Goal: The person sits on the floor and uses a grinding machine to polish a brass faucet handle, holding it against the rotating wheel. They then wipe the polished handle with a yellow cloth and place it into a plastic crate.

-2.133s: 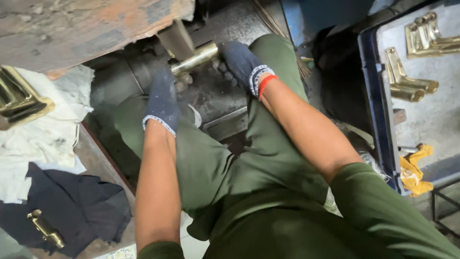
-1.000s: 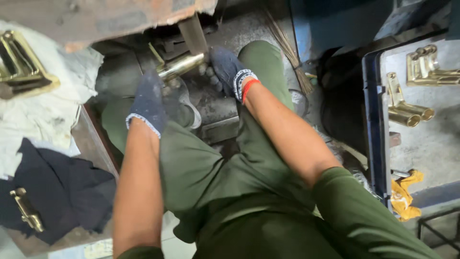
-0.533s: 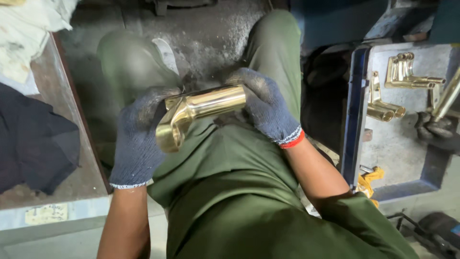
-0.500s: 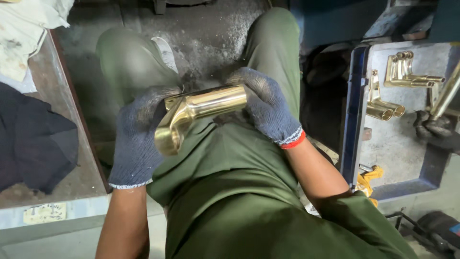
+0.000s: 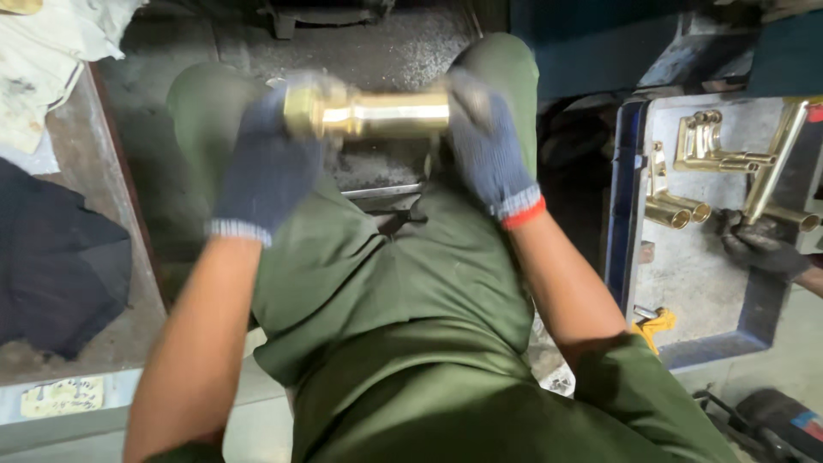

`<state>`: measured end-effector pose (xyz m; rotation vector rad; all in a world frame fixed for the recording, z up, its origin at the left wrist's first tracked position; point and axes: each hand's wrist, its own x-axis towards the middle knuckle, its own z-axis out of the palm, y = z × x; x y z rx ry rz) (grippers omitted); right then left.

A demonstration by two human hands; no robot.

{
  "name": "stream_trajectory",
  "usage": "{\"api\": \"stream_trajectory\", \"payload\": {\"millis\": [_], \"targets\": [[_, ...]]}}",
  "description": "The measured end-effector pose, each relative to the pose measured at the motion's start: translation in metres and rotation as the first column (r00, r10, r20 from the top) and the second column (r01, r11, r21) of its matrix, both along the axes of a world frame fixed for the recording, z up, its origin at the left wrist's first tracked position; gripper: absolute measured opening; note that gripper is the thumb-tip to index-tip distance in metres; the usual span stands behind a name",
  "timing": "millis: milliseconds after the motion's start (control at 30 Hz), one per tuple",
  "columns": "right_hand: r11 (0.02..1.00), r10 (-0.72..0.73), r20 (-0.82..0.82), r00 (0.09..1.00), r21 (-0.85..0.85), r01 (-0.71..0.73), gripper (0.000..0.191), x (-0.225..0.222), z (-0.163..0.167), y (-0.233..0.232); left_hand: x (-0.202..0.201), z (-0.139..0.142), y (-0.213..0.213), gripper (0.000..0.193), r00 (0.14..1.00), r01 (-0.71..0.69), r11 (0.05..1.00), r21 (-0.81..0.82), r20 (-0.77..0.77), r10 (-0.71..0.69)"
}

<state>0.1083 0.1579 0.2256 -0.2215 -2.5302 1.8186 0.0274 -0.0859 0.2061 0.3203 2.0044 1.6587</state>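
Observation:
Between my knees I hold a shiny brass fitting point(image 5: 377, 114), a tube with a thicker end at the left, lying roughly level. My left hand point(image 5: 270, 163) in a dark blue knit glove grips the thick left end. My right hand point(image 5: 487, 150), in a matching glove with a red cuff, grips the right end of the tube. Both hands and the fitting are blurred. My green trousers point(image 5: 403, 300) fill the frame below them.
A blue-edged grey tray point(image 5: 686, 274) at the right holds several brass fittings point(image 5: 711, 150); another person's dark gloved hand point(image 5: 759, 244) rests in it. A dark cloth point(image 5: 60, 266) and a pale cloth point(image 5: 43, 60) lie at the left. A yellow tool point(image 5: 656, 324) lies by the tray.
The brass fitting has come from under the machine to my lap and is now raised higher and turned level, my hands farther apart at its two ends.

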Motion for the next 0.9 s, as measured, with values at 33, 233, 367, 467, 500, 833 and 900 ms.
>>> {"api": "stream_trajectory", "payload": {"millis": [33, 233, 367, 467, 500, 833, 900], "targets": [[0.987, -0.027, 0.101, 0.995, -0.154, 0.043, 0.018, -0.014, -0.010, 0.006, -0.018, -0.011, 0.011, 0.024, 0.997, -0.030, 0.997, 0.073, 0.066, 0.025], [0.914, -0.118, 0.307, 0.944, -0.338, 0.224, 0.018, -0.088, -0.067, 0.031, -0.076, -0.063, 0.065, 0.021, 0.936, -0.142, 0.985, -0.097, 0.312, 0.166], [0.896, -0.139, 0.371, 0.918, -0.348, 0.276, 0.024, -0.094, -0.091, 0.042, -0.085, -0.082, 0.066, 0.024, 0.944, -0.075, 0.988, -0.137, 0.309, 0.114], [0.899, -0.107, 0.413, 0.904, -0.348, 0.265, 0.026, -0.093, -0.102, 0.046, -0.085, -0.085, 0.063, 0.025, 0.943, -0.087, 0.976, -0.201, 0.299, 0.146], [0.943, -0.057, 0.370, 0.927, -0.285, 0.171, 0.026, -0.095, -0.105, 0.047, -0.085, -0.083, 0.062, 0.027, 0.935, -0.077, 0.972, -0.222, 0.322, 0.148], [0.886, 0.036, 0.412, 0.910, -0.435, 0.162, 0.027, -0.068, -0.066, 0.022, -0.059, -0.015, 0.040, 0.019, 0.901, -0.187, 0.979, -0.081, 0.383, 0.203], [0.970, 0.040, 0.256, 0.966, -0.243, 0.024, 0.024, -0.035, -0.045, 0.015, -0.012, 0.001, 0.022, 0.023, 0.957, -0.173, 0.978, -0.120, 0.213, 0.196]]}}
